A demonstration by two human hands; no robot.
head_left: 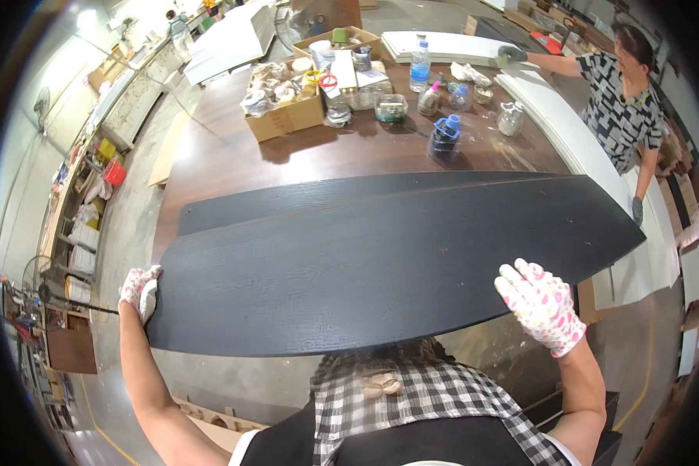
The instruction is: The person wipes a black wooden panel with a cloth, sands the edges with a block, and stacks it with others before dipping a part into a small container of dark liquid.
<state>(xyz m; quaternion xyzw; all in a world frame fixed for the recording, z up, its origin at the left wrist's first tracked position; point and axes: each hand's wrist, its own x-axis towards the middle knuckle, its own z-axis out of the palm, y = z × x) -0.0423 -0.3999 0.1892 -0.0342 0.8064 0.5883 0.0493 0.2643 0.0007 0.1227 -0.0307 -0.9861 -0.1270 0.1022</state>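
A large black board (pixel 365 264) with a grained surface and curved edges spans the near side of the brown table, overhanging its front. Another black board (pixel 303 194) lies partly under it at the back. At the near board's left end my left hand (pixel 140 286), in a white glove with pink spots, is closed round the edge; a white piece, perhaps cloth, shows beside the palm. In a matching glove, my right hand (pixel 542 307) rests over the front edge toward the right, its fingers stretched out on the surface. The underside of the board and both thumbs are hidden.
On the brown table (pixel 217 167) stand cardboard boxes (pixel 291 118) of jars and tools, a water bottle (pixel 419 66), a blue-capped bottle (pixel 445 136) and several jars. At right, a person (pixel 617 101) in dark gloves touches stacked white panels (pixel 555 116).
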